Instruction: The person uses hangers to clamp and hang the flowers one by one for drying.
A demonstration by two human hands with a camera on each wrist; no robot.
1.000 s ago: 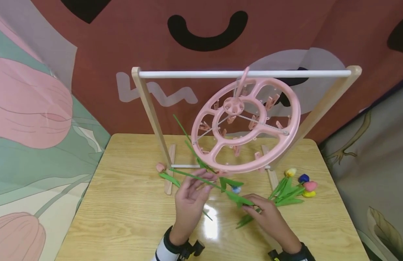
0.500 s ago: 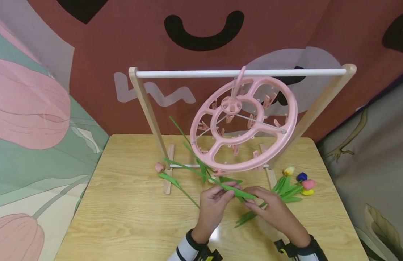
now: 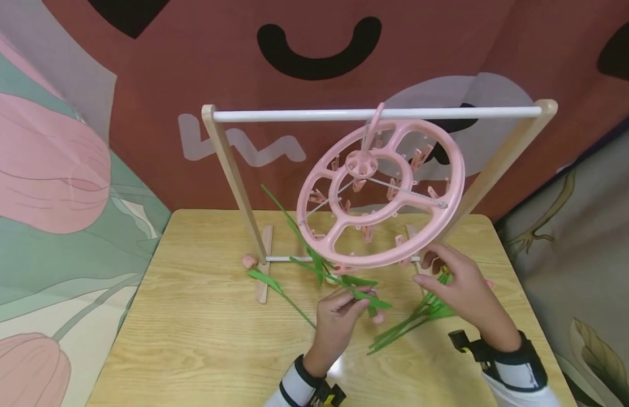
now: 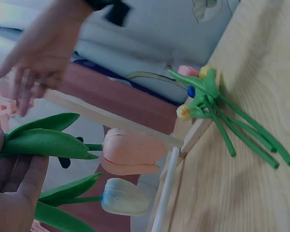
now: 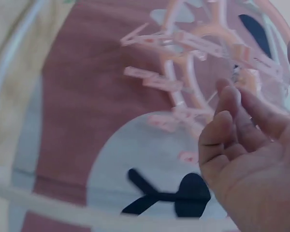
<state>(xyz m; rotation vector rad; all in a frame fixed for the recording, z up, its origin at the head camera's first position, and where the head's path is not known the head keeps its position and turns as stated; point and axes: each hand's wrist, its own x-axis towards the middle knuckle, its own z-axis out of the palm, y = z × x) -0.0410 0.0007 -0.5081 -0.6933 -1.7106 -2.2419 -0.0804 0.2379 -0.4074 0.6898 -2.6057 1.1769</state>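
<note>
My left hand holds a peach tulip by its green leaves near the head; the stem points up to the left in the head view. In the left wrist view the peach bloom faces away from the fingers. A white-and-blue tulip hangs just beside it. My right hand is raised by the lower right rim of a pink round clip hanger, its fingers loosely bent and nothing seen between them. Several pink clips appear close to it in the right wrist view.
The hanger hooks over the white bar of a wooden stand. A bunch of tulips lies on the table at the right. One pink tulip lies by the stand's left foot. A patterned cloth backs the table.
Both hands were on the peach tulip; my right hand has let go and risen right toward the hanger's rim. My left hand came in from the left and now holds the tulip alone.
</note>
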